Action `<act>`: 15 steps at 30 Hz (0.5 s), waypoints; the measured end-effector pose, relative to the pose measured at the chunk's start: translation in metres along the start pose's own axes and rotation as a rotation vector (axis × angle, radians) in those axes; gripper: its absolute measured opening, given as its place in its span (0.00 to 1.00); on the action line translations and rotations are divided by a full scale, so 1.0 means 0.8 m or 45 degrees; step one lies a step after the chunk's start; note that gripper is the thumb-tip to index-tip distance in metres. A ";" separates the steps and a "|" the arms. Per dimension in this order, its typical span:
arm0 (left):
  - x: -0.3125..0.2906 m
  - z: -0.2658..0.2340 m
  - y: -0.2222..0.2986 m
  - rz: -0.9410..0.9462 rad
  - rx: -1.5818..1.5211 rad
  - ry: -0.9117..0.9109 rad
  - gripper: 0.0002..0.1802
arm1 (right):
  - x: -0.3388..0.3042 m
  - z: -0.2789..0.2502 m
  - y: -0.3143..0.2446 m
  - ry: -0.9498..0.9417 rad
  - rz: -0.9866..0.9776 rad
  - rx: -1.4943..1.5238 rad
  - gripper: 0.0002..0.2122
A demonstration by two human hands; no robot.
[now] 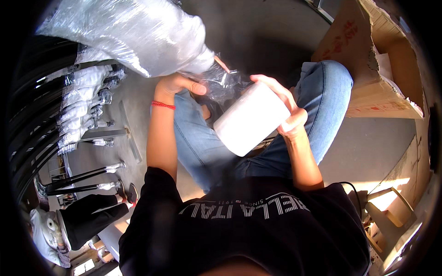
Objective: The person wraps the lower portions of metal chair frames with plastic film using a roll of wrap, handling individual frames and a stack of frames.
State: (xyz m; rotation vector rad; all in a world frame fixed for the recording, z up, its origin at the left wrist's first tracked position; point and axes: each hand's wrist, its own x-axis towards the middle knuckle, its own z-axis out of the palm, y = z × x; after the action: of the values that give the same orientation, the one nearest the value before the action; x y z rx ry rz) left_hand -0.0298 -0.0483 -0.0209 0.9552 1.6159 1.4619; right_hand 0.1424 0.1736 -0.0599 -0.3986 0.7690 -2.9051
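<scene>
A large bundle wrapped in clear plastic film (138,37) slants in from the upper left, its narrow end pointing toward the middle. My left hand (177,86) is closed around the underside of that end, the thumb on the near side and one fingertip showing beyond; the other fingers are hidden. In my right hand (293,117) is a thick white roll of stretch film (252,119), tilted over my lap, with fingers along its far side. Loose clear film (223,85) bunches between the bundle's end and the roll.
An open cardboard box (343,55) stands by my right knee. Along the left, long black tubes (34,115) have film-wrapped ends (80,106) above a metal frame (103,134). Another person in black trousers (92,216) is at the lower left. A wooden stool (391,216) is at the lower right.
</scene>
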 end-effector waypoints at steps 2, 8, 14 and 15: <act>-0.009 0.000 -0.020 -0.099 -0.044 0.138 0.31 | 0.009 0.025 -0.015 -0.007 -0.008 -0.218 0.44; -0.062 0.113 0.052 0.196 0.732 0.820 0.39 | 0.017 0.071 -0.033 0.130 -0.016 -0.798 0.42; -0.055 0.232 0.085 -0.036 1.211 1.082 0.46 | 0.023 0.071 -0.030 0.111 0.016 -0.961 0.41; -0.057 0.230 0.076 -0.063 1.224 1.125 0.45 | 0.025 0.061 -0.025 -0.002 -0.112 -1.102 0.40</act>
State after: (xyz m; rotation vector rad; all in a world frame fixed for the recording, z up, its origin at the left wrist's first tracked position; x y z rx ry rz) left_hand 0.1575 -0.0033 0.0285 0.7260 3.1185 1.0729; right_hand 0.1359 0.1646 -0.0046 -0.4978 2.0237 -2.4720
